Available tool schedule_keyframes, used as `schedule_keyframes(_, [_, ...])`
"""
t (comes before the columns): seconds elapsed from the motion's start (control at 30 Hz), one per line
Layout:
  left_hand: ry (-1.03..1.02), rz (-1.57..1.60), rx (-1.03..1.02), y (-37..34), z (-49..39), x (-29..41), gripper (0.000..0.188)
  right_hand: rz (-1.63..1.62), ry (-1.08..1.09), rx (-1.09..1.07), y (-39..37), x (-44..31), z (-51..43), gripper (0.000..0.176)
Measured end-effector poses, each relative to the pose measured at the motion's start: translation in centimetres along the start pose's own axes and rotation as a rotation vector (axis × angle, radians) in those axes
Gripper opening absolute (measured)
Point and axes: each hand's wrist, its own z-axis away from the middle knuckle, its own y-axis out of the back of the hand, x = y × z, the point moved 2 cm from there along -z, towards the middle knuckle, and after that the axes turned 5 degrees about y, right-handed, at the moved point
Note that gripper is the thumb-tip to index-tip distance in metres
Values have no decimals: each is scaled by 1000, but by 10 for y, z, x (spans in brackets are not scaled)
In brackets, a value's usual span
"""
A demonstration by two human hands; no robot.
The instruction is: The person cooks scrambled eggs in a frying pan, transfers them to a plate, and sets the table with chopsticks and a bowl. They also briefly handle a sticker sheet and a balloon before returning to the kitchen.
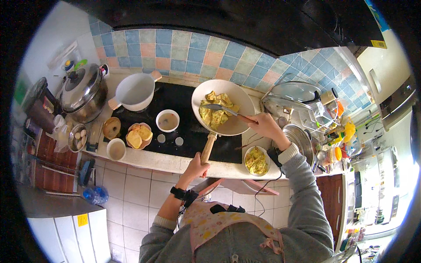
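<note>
A white-lined frying pan [241, 126] sits on the right side of the black stovetop [227, 151], holding browned yellow-green pieces of food [213, 118] that look like egg pancake. My left hand [195, 168] is closed around the end of the pan's wooden handle [208, 148]. Over the pan's right rim, my right hand [267, 126] grips the wooden handle of a spatula [246, 118]. The spatula's dark blade [213, 107] lies on the food. Just below my right hand, a plate [246, 167] of similar yellow-green food [256, 160] stands at the counter's front edge.
A white pot [135, 92], a bowl of liquid [167, 121] and a plate of yellow slices [139, 136] stand left of the pan. Farther left are a large steel pot [84, 95] and a bowl of eggs [79, 138]. A steel steamer [299, 141] and dish rack [312, 120] crowd the right.
</note>
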Motion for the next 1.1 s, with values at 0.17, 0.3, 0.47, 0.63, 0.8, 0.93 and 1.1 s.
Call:
schedule_keyframes(0.17, [30,-46,-5,0,3,4,51,160,83,-18,-9,0,-10,17])
schedule_keyframes(0.3, [-13,-77,-27,-1,3,8,60,181,-33,-66,-40,0,-29,16])
schedule_keyframes(0.47, [2,-89,26,1,6,12,48,309,19,4,-50,2,-52,16])
schedule_keyframes(0.63, [4,-103,-9,1,7,16,61,373,-61,-82,-49,17,-48,15])
schedule_keyframes(0.8, [-33,-90,56,0,9,16,42,596,19,3,-77,-4,-42,19])
schedule_keyframes(0.93, [12,-99,41,0,8,17,41,617,-59,-109,-80,-8,-33,23])
schedule_keyframes(1.1, [-8,-123,48,-2,7,16,47,763,99,-39,-73,12,-29,26])
